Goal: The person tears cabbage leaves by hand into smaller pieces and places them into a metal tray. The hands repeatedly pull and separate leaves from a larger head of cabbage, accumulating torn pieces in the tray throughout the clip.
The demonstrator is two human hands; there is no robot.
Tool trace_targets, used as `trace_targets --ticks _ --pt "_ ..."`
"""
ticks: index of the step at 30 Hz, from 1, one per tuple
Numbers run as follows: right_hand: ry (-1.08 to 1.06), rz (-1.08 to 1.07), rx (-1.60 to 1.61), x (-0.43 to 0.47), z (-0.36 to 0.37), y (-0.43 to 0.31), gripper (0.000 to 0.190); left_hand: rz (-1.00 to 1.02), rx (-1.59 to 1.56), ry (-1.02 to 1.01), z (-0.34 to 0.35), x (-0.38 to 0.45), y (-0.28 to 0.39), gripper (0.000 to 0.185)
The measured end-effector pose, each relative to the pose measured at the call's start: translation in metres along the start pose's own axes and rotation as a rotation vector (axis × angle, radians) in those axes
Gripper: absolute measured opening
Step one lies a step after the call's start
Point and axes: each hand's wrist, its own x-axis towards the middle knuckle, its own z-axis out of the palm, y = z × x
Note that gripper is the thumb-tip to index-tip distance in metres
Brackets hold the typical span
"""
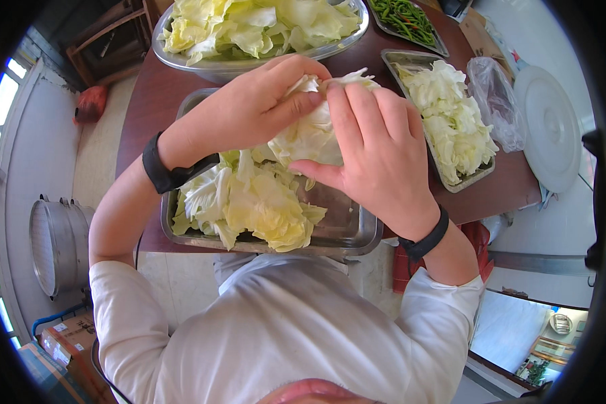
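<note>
Between my two hands is a pale cabbage piece point(308, 129), raised above a rectangular metal tray point(343, 242). My left hand point(252, 108) grips its upper left, thumb and fingers pinched near the top. From the right, my right hand point(373, 146) curls its fingers over the upper edge, the thumb reaching across the front below. The two hands almost meet at the top of the piece. Loose cabbage leaves point(262, 202) cover the tray's left and middle, while bare metal shows at its right. My hands hide part of the held piece and the tray's far side.
A large metal bowl point(222, 70) heaped with torn cabbage stands beyond the tray. To the right are another tray of cabbage point(452, 121), a clear plastic bag point(497, 103) and a round white lid point(548, 129). Green chillies point(404, 20) fill a tray at the back right.
</note>
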Motion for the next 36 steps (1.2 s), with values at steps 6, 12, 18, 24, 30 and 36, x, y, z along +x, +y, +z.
trace_targets --ticks 6,12,18,24,30,36 --pt "0.114 -0.017 0.072 -0.003 0.03 0.016 0.086 0.112 0.028 -0.003 0.003 -0.009 -0.01 0.052" --pt "0.13 0.012 0.208 -0.008 0.036 0.024 0.088 -0.014 -0.014 -0.003 0.002 -0.009 -0.003 0.063" --pt "-0.051 0.38 0.28 -0.028 0.027 0.018 0.049 -0.358 -0.121 0.008 0.0 -0.011 0.002 0.065" --pt "-0.181 0.371 0.42 -0.018 0.026 0.008 0.018 -0.35 -0.225 -0.021 0.0 -0.017 -0.004 0.069" --pt "-0.281 0.738 0.93 -0.035 0.027 0.03 0.024 -0.198 -0.198 0.044 0.001 -0.024 -0.021 0.07" --pt "-0.249 0.963 1.241 -0.054 0.045 0.041 0.032 -0.168 -0.099 -0.019 -0.004 -0.025 -0.033 0.068"
